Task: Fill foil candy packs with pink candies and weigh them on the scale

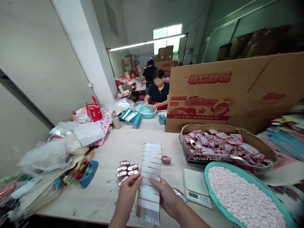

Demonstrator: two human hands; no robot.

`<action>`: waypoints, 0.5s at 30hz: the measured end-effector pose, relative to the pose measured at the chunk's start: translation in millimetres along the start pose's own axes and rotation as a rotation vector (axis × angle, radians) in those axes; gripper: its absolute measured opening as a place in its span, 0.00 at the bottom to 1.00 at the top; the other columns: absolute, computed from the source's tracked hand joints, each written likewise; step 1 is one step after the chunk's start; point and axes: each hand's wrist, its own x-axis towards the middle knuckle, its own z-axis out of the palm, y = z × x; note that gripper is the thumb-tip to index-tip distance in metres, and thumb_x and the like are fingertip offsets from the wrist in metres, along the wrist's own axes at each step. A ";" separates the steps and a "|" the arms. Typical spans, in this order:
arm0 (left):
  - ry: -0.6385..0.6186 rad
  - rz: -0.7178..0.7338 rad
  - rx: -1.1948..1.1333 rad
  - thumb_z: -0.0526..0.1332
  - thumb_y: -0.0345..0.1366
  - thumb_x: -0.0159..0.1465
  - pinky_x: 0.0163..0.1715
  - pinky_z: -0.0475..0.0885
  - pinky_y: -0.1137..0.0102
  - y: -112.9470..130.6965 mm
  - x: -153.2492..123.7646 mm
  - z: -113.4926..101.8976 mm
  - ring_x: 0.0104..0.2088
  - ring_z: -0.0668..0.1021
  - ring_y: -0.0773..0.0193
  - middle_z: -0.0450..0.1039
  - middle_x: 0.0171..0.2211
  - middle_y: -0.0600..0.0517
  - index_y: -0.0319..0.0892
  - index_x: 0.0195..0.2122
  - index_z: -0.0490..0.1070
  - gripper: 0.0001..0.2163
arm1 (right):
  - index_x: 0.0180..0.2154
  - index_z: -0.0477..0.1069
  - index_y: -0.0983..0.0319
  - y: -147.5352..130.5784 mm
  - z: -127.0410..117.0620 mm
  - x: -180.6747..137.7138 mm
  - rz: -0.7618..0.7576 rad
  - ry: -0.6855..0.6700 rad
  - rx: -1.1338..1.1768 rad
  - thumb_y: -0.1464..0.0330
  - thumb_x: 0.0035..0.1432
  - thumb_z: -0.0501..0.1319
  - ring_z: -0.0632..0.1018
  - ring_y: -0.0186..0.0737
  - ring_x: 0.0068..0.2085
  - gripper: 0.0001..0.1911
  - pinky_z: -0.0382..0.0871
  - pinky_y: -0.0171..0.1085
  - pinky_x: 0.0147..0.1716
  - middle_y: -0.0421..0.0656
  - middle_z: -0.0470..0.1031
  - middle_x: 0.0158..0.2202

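Note:
Between my two hands is a long bundle of overlapping white slips in clear plastic (150, 171), lying lengthwise away from me above the table. My left hand (128, 191) is closed, pinching its left edge between thumb and fingers. On the right edge my right hand (169, 196) grips it, thumb on top and the other fingers partly hidden. Several small foil-topped packs (125, 170) are grouped beyond my left hand. One red pack (166, 160) stands just right of the bundle, and another foil-topped pack (180, 194) lies beside my right wrist.
At right are a digital scale (196, 185), a teal basin (209, 190) of small pale pieces and a carton (187, 155) of wrapped packs. A tall cardboard sheet (201, 91) stands behind. A blue tape dispenser (89, 174) sits left. A person (159, 91) works opposite.

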 end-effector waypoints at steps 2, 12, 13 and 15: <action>-0.004 0.036 0.053 0.73 0.53 0.42 0.43 0.76 0.63 -4.0 6.2 -6.3 0.40 0.81 0.51 0.82 0.36 0.43 0.39 0.35 0.81 0.25 | 0.44 0.76 0.66 2.1 2.0 2.5 -0.056 0.014 -0.063 0.56 0.48 0.72 0.81 0.47 0.40 0.26 0.70 0.46 0.48 0.49 0.82 0.37; 0.087 0.183 0.197 0.64 0.62 0.51 0.40 0.78 0.66 -35.0 20.2 4.9 0.42 0.81 0.52 0.81 0.41 0.45 0.41 0.39 0.79 0.28 | 0.41 0.77 0.66 -0.6 -15.5 17.7 -0.154 0.114 -0.170 0.54 0.43 0.73 0.79 0.44 0.31 0.28 0.70 0.45 0.41 0.46 0.81 0.31; 0.086 0.166 0.206 0.65 0.62 0.49 0.40 0.78 0.66 -35.2 19.5 3.2 0.42 0.81 0.52 0.81 0.42 0.45 0.41 0.39 0.79 0.29 | 0.40 0.77 0.66 -3.9 -14.7 17.1 -0.154 0.082 -0.177 0.54 0.43 0.73 0.79 0.45 0.33 0.27 0.70 0.46 0.43 0.47 0.81 0.32; 0.082 0.126 0.193 0.67 0.62 0.46 0.38 0.79 0.67 -33.5 17.3 -0.1 0.41 0.81 0.51 0.81 0.40 0.45 0.40 0.38 0.80 0.30 | 0.39 0.78 0.67 -8.8 -12.8 15.3 -0.148 0.034 -0.204 0.55 0.43 0.73 0.80 0.46 0.34 0.26 0.69 0.47 0.45 0.47 0.81 0.32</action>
